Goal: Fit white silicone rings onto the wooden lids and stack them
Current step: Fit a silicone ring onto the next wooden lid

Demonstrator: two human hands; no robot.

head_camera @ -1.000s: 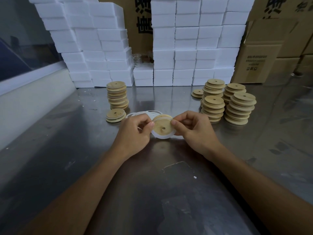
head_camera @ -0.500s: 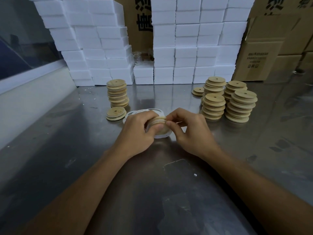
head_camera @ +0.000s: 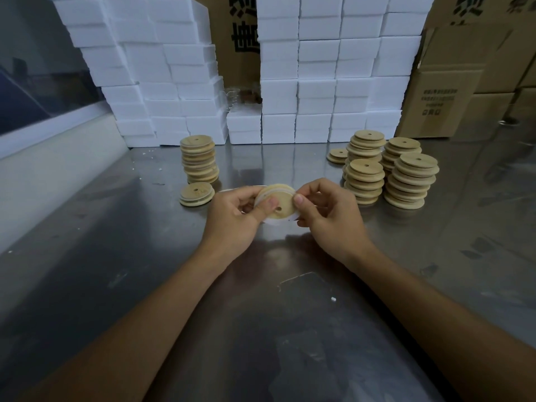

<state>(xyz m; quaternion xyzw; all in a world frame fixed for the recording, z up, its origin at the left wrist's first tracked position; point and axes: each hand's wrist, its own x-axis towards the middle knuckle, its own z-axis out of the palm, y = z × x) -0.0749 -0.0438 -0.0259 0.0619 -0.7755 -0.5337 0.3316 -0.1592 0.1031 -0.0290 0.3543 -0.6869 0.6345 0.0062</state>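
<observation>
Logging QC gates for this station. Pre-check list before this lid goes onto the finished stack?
1. Lid held: ok. Left hand and right hand both pinch the wooden lid above the steel table.
2. Ring on the lid: ok in part. The white silicone ring shows along the lower edge.
3. Ring seated all round: cannot tell, fingers hide both sides.
4. Drop spot free: ok. The short finished stack has a bare top.
5. Tall left stack steady: ok, though it leans slightly.
6. Next blanks ready: ok. Bare-lid stacks stand at right.
</observation>
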